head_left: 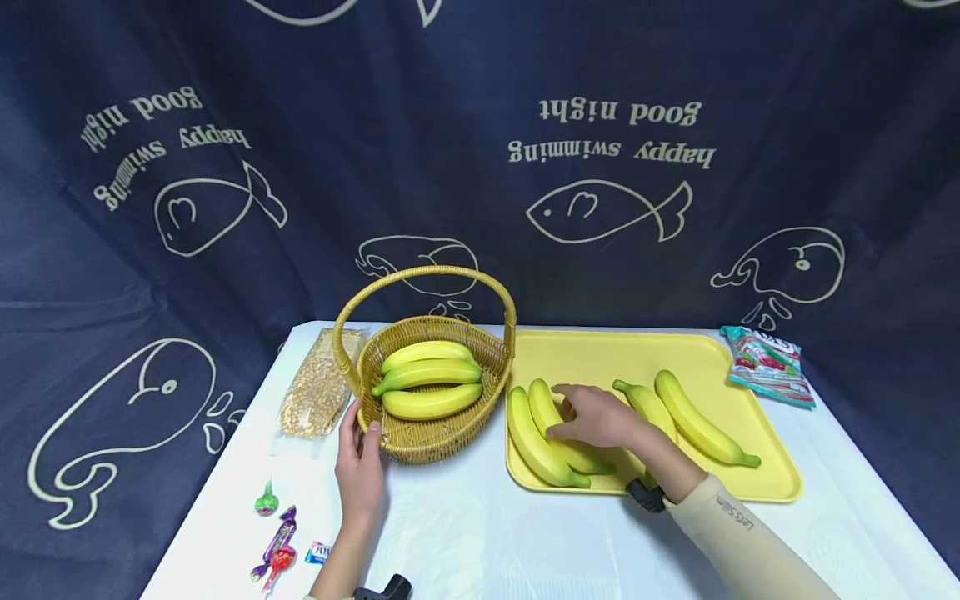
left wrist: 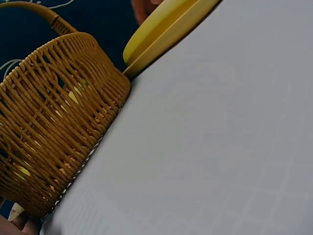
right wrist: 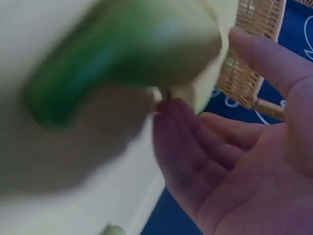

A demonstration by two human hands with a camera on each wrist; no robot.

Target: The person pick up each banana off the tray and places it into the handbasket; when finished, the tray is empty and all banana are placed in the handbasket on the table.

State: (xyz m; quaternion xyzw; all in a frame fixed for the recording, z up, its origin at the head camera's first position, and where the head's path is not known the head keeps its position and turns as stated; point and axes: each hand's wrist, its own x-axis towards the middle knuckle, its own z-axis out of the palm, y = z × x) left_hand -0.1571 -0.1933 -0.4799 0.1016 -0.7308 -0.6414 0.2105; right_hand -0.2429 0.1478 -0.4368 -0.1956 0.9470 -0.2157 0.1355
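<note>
My left hand (head_left: 362, 471) holds the near left side of a brown wicker basket (head_left: 431, 446), thumb at its rim. In the left wrist view only bits of its fingers (left wrist: 30, 226) show below the woven wall. Three yellow bananas (head_left: 431, 402) lie side by side in the basket. Over the left part of a yellow tray (head_left: 592, 350), my right hand (head_left: 600, 417) grips a banana (head_left: 546, 406) between thumb and fingers. Another banana (head_left: 531, 442) lies against its left side. In the right wrist view a blurred green banana tip (right wrist: 54, 98) stands close to the camera.
Two bananas lie at the tray's right, one (head_left: 701, 425) outermost. A teal candy bag (head_left: 770, 365) overlaps the tray's far right corner. Left of the basket lies a bag of kernels (head_left: 317, 392). Several wrapped candies (head_left: 281, 533) are near the table's left edge. A dark curtain (head_left: 450, 192) hangs behind.
</note>
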